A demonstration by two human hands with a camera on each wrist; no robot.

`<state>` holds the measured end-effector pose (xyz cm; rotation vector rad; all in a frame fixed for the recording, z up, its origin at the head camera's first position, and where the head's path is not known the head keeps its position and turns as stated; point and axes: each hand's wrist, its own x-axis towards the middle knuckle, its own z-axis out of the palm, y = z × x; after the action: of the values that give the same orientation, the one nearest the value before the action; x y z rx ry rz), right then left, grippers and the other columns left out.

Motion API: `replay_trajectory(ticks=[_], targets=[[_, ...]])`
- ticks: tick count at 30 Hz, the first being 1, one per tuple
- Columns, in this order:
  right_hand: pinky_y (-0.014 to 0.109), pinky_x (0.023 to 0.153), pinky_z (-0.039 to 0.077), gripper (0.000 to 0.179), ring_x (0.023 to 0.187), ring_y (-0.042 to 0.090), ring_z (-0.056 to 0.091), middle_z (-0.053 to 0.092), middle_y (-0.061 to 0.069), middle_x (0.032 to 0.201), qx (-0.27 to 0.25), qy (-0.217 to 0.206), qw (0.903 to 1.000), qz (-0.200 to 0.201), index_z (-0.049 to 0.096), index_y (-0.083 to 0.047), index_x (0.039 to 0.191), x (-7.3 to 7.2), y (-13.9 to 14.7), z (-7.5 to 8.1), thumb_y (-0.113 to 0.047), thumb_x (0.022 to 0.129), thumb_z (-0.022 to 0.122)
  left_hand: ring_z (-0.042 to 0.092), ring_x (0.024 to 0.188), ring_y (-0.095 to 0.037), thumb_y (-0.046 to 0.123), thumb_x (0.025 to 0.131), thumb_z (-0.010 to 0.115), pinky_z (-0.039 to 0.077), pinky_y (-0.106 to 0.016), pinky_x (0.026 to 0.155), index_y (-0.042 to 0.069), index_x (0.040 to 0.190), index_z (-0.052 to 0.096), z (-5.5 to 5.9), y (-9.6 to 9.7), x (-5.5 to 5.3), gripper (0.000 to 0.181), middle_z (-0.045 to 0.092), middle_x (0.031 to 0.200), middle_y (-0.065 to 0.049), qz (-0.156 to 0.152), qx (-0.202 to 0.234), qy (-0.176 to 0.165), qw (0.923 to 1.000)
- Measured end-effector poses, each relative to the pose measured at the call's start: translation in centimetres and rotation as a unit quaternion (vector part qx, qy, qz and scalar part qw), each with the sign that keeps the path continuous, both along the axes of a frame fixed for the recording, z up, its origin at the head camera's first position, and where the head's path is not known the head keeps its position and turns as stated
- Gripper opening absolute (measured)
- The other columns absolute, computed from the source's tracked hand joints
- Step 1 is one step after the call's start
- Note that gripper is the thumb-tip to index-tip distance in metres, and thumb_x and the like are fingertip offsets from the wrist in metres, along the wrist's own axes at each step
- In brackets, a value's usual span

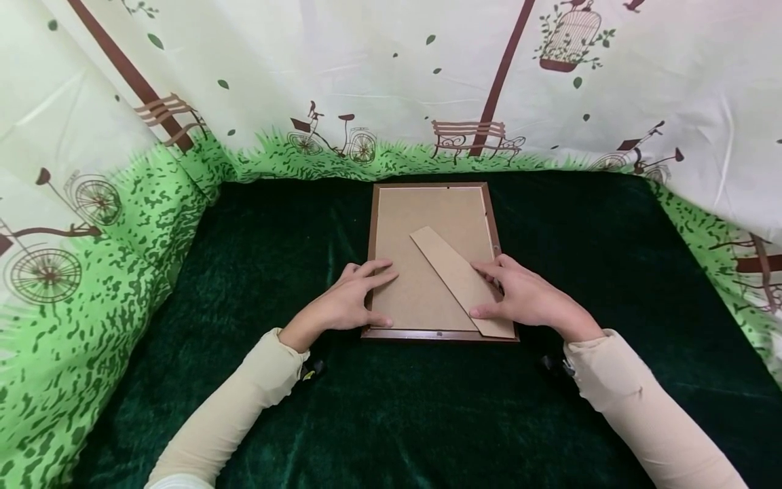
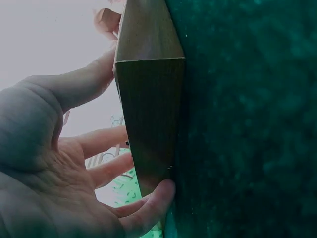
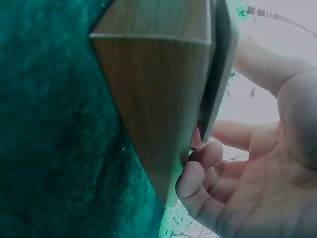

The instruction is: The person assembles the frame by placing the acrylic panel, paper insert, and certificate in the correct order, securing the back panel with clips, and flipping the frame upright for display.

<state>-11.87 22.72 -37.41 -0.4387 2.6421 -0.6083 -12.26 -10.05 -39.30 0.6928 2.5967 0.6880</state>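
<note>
Pinching a slanted brown strip (image 1: 452,272) over the frame (image 1: 373,227) is the right hand (image 1: 525,293); the left hand (image 1: 345,302) is touching the frame's left side, fingers apart.

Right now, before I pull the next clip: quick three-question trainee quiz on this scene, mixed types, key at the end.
1. Which hand grips the flat strip?
2. True or false: the strip lies parallel to the long sides of the brown frame.
3. The left hand touches: A) the strip's upper end; B) the left side of the frame; C) the far edge of the frame.

Key:
1. The right hand.
2. False; it lies slanted, its near end by the frame's near right corner.
3. B.
</note>
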Motion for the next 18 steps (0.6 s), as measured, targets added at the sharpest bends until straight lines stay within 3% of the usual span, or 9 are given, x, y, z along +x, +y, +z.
replay_trajectory(ticks=[5,10,13,18], targets=[[0.036,0.084,0.039,0.1,0.108,0.025,0.039,0.04,0.01,0.134,-0.003,0.029,0.9994,0.019,0.035,-0.013,0.155,0.4,-0.4,-0.4,-0.055,0.077,0.081,0.03,0.131,-0.029,0.037,0.083,0.081,0.038,-0.046,0.107,0.026,0.151,0.044,-0.1,0.1,0.1,0.079,0.022,0.165,0.005,0.0,0.002,0.0,1.0],[0.047,0.097,0.031,0.093,0.128,0.03,0.03,0.032,0.01,0.151,0.0,0.096,0.9914,0.089,0.041,-0.02,0.152,1.4,-1.4,-0.5,-0.049,0.075,0.084,0.03,0.128,-0.03,0.04,0.081,0.082,0.039,-0.046,0.104,0.031,0.15,0.045,0.1,0.1,0.5,0.079,0.021,0.165,0.004,-0.018,0.001,0.004,0.9998],[0.049,0.096,0.028,0.08,0.132,0.03,0.032,0.039,0.007,0.15,-0.002,0.138,0.9825,0.125,0.05,-0.023,0.146,1.9,-2.0,-0.2,-0.043,0.077,0.084,0.032,0.127,-0.03,0.041,0.079,0.084,0.039,-0.045,0.102,0.029,0.149,0.048,0.2,0.1,0.4,0.079,0.026,0.163,0.002,-0.026,-0.001,0.021,0.9994],[0.048,0.096,0.03,0.057,0.127,0.023,0.047,0.057,0.001,0.137,-0.012,0.191,0.9717,0.139,0.063,-0.023,0.134,2.2,-2.6,0.1,-0.029,0.08,0.082,0.044,0.129,-0.029,0.03,0.083,0.082,0.04,-0.046,0.106,0.021,0.142,0.057,0.3,0.0,0.1,0.064,0.042,0.154,-0.003,-0.021,0.003,0.072,0.9972]])
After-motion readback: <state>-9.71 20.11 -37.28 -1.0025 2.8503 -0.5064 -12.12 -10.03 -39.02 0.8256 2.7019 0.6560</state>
